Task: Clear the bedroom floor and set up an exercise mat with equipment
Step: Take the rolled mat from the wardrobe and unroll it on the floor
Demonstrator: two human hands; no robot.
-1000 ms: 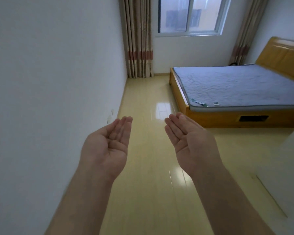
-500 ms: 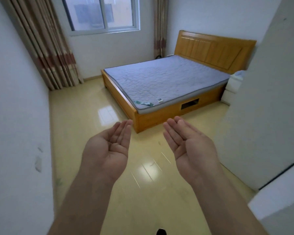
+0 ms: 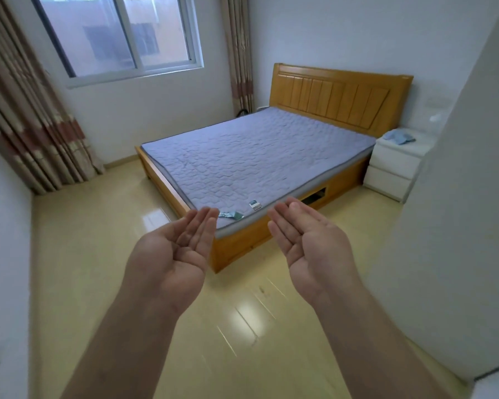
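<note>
My left hand (image 3: 175, 251) and my right hand (image 3: 311, 246) are held out in front of me, palms up, fingers straight and together, with nothing in either. They hover above a glossy yellow floor (image 3: 92, 254) that shows no loose items. No exercise mat or equipment is visible. Beyond the fingertips stands a wooden bed (image 3: 242, 249) with a grey-blue quilted mattress (image 3: 257, 156).
A white nightstand (image 3: 392, 168) with a blue cloth (image 3: 399, 136) on top stands right of the bed. A white wall or cabinet face (image 3: 455, 226) closes the right side. Striped curtains (image 3: 32, 133) hang at the left beside a window (image 3: 121, 33). A white wall (image 3: 3, 240) runs along the left.
The view has swung to the right, bringing the whole bed, headboard and nightstand into sight. Both hands keep the same palms-up pose.
</note>
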